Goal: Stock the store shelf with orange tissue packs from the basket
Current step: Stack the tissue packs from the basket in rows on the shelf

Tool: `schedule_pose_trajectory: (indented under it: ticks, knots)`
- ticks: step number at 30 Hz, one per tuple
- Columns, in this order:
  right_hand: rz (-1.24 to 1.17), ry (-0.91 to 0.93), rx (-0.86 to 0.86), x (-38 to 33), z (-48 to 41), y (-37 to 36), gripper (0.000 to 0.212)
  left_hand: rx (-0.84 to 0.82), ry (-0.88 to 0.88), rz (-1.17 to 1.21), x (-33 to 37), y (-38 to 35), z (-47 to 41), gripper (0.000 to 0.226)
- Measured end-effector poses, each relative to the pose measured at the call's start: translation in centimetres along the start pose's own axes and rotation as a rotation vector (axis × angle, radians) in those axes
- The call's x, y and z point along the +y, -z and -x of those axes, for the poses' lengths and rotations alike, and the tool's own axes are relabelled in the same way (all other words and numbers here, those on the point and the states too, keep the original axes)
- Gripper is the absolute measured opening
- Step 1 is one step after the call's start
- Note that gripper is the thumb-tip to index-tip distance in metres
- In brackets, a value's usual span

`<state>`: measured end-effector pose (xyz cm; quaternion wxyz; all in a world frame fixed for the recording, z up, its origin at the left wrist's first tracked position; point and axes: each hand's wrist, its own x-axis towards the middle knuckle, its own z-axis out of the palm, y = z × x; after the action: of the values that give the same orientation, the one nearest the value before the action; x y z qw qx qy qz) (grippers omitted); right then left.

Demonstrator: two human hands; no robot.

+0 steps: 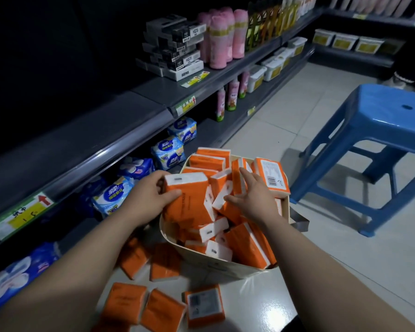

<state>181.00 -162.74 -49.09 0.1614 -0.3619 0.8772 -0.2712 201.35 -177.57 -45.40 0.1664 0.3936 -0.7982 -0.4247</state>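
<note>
Nearest: loose packs (127,305) flat on the floor (321,248), scattered just near-left of the basket (225,268). Inside, a jumbled heap (247,245) of orange packs, piled to the rim.

At the heap's left side, left hand (149,200) clamped on one pack (189,207): thumb across the orange face, fingers curled over the far-left edge by the white end. Long axis roughly near-to-far, white end far, raised a little off the heap.

To the right, right hand (252,200) laid on the heap with fingers straight and spread, fingertips against an upright pack (237,178), thumb touching a white end. Grasping nothing.

Beyond and left, shelf (101,130): a dark bare stretch, with blue packs (168,152) on the level beneath. Lies left and far of the gripped pack, so left hand is the nearer. Probably calls for a lift clear of the rim, then a swing left, long axis kept level.

Far right, well apart, stool (381,121).
</note>
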Motion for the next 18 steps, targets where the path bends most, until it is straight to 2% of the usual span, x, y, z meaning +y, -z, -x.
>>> schedule_pose_trajectory:
  ticks: [7,14,16,18]
  knots:
    - [0.113,0.011,0.051,-0.4,-1.1,-1.6,0.044,0.055,0.079,0.026,-0.8,1.4,0.8,0.037]
    - [0.052,0.103,0.223,-2.9,-0.2,1.3,0.039,0.108,0.083,0.017,-0.4,3.6,2.5,0.028]
    - [0.0,0.187,0.203,-4.7,0.6,2.0,0.039,0.14,0.083,0.013,-0.4,4.6,3.4,0.025]
    - [-0.06,0.279,0.108,-6.9,1.7,2.2,0.045,0.182,0.081,-0.004,-0.5,5.8,4.4,0.026]
